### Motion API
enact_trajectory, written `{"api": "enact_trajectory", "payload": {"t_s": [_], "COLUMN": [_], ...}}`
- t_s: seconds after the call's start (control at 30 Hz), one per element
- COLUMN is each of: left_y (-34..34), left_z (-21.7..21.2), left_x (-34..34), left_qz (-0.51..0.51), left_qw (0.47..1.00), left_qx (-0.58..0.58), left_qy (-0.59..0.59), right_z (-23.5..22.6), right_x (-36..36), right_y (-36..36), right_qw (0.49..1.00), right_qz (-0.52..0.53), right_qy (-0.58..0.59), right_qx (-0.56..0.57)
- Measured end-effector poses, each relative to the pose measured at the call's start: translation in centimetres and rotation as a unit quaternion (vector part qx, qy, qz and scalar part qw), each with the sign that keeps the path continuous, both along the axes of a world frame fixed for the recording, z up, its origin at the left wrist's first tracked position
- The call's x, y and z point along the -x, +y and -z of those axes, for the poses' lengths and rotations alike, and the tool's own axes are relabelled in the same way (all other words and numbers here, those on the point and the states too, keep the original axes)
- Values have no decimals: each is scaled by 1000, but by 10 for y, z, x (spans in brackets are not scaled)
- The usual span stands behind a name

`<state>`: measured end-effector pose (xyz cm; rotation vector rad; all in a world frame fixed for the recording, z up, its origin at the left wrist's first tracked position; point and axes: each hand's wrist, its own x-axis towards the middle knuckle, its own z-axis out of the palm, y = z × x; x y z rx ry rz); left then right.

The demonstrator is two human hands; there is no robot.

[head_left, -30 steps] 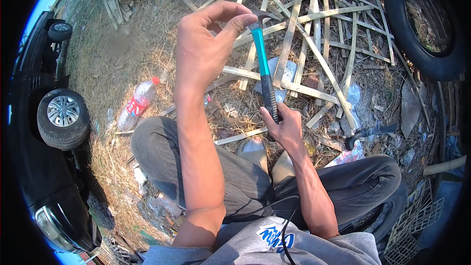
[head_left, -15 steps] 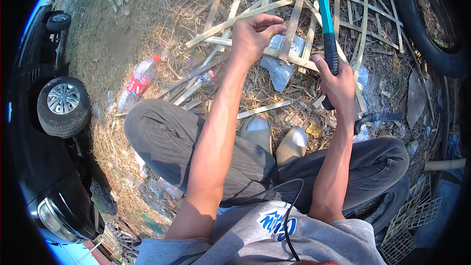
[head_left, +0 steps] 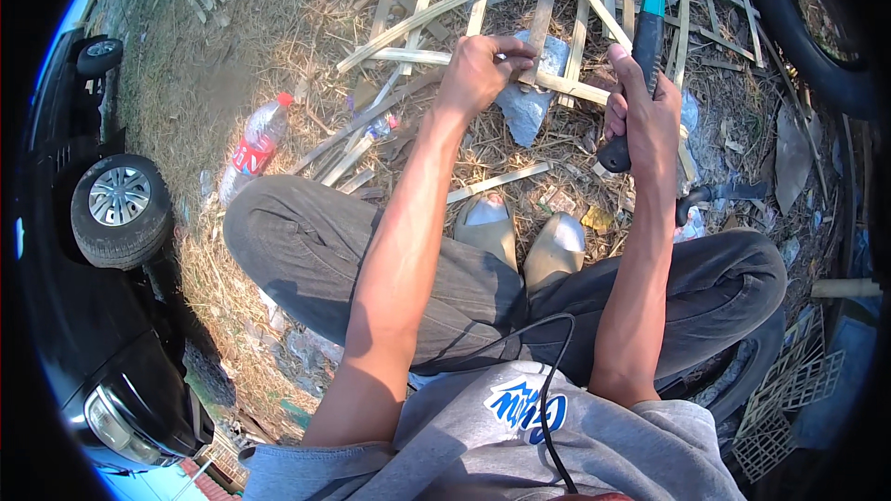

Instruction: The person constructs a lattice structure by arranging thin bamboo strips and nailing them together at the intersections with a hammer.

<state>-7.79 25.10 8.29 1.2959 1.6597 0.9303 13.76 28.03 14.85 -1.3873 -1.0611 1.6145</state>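
My right hand (head_left: 652,121) is wrapped round the black grip of a hammer (head_left: 652,32) with a teal shaft; the hammer's head lies beyond the top of the picture. My left hand (head_left: 475,74) is closed in a pinch at a crossing of light wooden slats (head_left: 574,88). Whatever its fingertips hold is too small or hidden to make out. Under that crossing sits a grey stone block (head_left: 527,121). More slats, laid crosswise as a lattice (head_left: 455,2), stretch away over the dry grass.
A plastic bottle (head_left: 252,156) with a red cap lies at the left. Beyond it stands a black car (head_left: 88,334). To the right are a black tyre (head_left: 806,28), a dark-handled tool (head_left: 719,197) and a plastic crate (head_left: 775,408). My sandals (head_left: 487,227) rest on the ground before me.
The hammer has risen, its head leaving the picture at the top. My left hand has come lower against the slat crossing, its fingers closer together. The view has shifted slightly.
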Motion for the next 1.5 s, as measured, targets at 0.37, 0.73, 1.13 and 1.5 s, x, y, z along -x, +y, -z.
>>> {"api": "enact_trajectory", "payload": {"t_s": [0.37, 0.73, 1.13, 1.5], "left_y": [0, -5, 4, -7], "left_z": [17, 18, 17, 28], "left_x": [-5, -7, 5, 0], "left_qz": [65, 44, 72, -2], "left_qw": [983, 985, 990, 999], "left_qx": [-97, -111, -46, -44], "left_qy": [141, 125, 112, 25], "right_z": [7, -16, -120, -101], "right_x": [-13, -17, -73, -152], "right_y": [6, 0, 37, 76], "right_qw": [998, 996, 996, 931], "right_qz": [63, 73, 24, -99], "right_qy": [28, -6, -91, -328], "right_qx": [5, -42, -2, -125]}}
